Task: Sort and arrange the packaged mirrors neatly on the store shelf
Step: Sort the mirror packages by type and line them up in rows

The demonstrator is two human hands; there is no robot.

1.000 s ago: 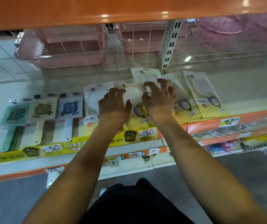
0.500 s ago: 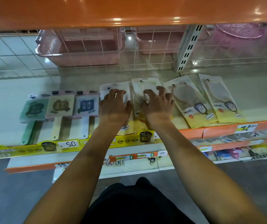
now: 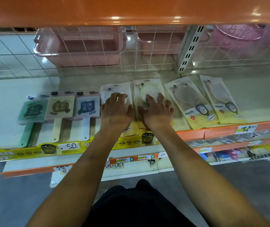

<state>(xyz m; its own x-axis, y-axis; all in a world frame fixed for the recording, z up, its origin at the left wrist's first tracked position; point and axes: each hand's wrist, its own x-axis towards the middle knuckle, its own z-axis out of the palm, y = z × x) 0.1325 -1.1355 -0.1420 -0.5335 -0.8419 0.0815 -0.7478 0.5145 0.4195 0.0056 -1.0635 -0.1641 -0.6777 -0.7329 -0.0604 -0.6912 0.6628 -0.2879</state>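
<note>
Head: four packaged mirrors (two hands)

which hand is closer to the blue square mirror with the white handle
Left. The left hand rests on a packaged mirror directly beside the blue square mirror; the right hand lies one package farther right.

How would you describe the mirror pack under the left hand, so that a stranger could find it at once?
Look at the pale shelf below the orange board, with its row of flat packs. Right of the three handled square mirrors, the blue-labelled one being the nearest, lies a white pack under the left hand. Unlike the packs further right, it lies straight rather than slanted.
</note>
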